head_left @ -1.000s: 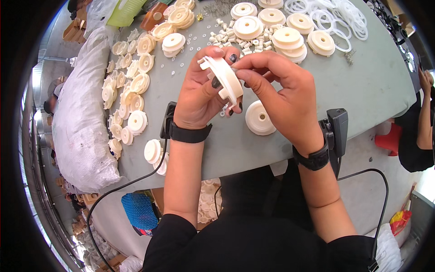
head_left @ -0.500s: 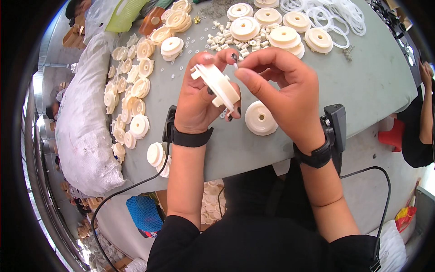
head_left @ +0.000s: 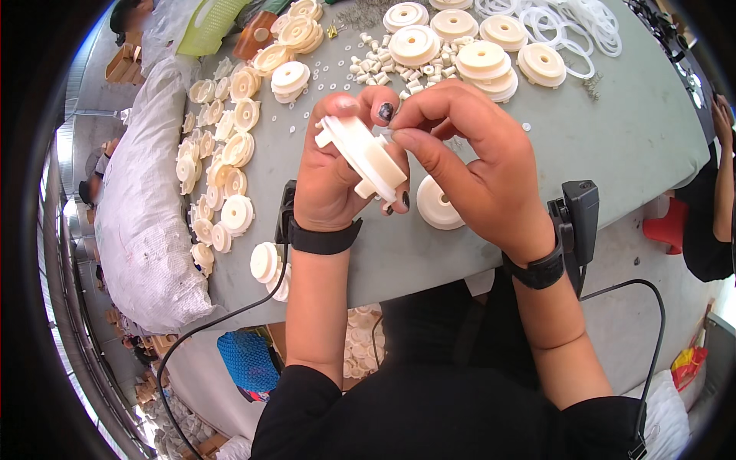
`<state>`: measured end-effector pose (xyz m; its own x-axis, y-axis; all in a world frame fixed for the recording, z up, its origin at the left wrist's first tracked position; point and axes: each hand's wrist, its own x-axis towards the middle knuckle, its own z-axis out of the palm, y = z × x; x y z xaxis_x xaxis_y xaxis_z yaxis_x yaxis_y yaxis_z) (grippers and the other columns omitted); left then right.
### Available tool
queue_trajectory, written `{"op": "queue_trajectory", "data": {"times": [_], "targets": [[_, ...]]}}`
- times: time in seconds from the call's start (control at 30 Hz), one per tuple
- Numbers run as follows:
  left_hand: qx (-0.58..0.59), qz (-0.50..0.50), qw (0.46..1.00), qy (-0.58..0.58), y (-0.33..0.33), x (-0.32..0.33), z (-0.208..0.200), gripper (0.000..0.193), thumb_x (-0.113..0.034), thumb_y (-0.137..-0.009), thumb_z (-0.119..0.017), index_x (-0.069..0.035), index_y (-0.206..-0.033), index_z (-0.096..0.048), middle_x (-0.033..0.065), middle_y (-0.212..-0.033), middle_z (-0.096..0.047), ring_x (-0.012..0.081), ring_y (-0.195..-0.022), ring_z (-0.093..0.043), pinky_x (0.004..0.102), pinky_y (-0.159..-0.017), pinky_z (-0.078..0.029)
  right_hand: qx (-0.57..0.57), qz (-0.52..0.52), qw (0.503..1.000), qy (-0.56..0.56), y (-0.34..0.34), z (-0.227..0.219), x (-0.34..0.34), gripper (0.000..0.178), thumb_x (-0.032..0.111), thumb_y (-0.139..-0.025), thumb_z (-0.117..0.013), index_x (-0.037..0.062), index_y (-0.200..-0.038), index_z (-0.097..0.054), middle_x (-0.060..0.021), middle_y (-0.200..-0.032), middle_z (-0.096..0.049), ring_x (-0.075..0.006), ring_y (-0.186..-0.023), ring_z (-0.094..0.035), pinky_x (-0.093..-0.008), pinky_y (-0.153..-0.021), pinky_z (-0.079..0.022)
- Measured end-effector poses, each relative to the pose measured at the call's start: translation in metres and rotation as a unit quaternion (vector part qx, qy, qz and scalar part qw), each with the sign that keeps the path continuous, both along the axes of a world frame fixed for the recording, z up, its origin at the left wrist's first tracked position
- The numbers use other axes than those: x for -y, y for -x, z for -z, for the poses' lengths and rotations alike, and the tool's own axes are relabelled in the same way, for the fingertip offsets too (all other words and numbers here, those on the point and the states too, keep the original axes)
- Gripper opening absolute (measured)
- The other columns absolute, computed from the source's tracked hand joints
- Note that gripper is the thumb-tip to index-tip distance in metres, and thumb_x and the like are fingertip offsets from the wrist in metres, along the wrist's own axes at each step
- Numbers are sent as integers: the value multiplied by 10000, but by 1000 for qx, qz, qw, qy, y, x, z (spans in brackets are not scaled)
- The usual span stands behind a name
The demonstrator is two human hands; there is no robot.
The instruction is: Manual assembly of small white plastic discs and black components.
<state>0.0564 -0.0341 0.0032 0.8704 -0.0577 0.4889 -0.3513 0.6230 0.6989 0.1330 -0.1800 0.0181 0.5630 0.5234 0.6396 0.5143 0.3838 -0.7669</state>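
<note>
My left hand [head_left: 326,165] is closed around a cream plastic wheel-shaped part [head_left: 366,161], which is tilted on edge with its stepped side and small tabs facing right. My right hand [head_left: 479,153] pinches thumb and forefinger together against the part's upper right side, touching the left fingertips. Something small and whitish shows at that pinch, too small to name. Below my right hand a round cream wheel [head_left: 438,205] lies on the table, partly hidden by the hand.
Rows of cream plastic parts [head_left: 236,215] lie along the table's left side, beside a white woven sack [head_left: 149,192]. Farther back are small cream bushings [head_left: 376,65], stacked wheels [head_left: 414,46] and clear plastic rings [head_left: 540,27]. A small white washer [head_left: 526,126] lies to the right.
My right fingertips have come left and slightly down against the wheel-shaped part. The left hand has turned the part slightly, showing more of its stepped side.
</note>
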Motion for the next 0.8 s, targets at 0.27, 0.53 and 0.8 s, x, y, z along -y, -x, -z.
{"op": "queue_trajectory", "data": {"times": [0.27, 0.53, 0.8], "targets": [[-1, -2, 1000, -9, 1, 1, -3, 403, -127, -827, -614, -201, -1185, -445, 120, -1077, -378, 296, -668, -628, 288, -427, -543, -6, 4, 1000, -15, 2, 0, -2, 102, 31, -766, -606, 19, -855, -557, -78, -778, -567, -214, -671, -538, -287, -588, -440], [-51, -18, 998, 18, 3, 4, -5, 395, -133, -833, -607, -194, -1188, -444, 108, -1033, -392, 290, -654, -628, 279, -437, -542, 24, 12, 999, -20, -1, 1, -2, 95, 16, -761, -598, 24, -845, -554, -81, -774, -566, -237, -702, -553, -303, -628, -450], [-12, -36, 999, -3, 4, 6, -7, 343, -80, -836, -577, -191, -1141, -467, 105, -973, -396, 304, -617, -618, 317, -450, -572, 68, 2, 998, 6, 3, -6, 4, 89, -11, -778, -585, -3, -861, -553, -78, -790, -566, -179, -695, -535, -252, -582, -433]]}}
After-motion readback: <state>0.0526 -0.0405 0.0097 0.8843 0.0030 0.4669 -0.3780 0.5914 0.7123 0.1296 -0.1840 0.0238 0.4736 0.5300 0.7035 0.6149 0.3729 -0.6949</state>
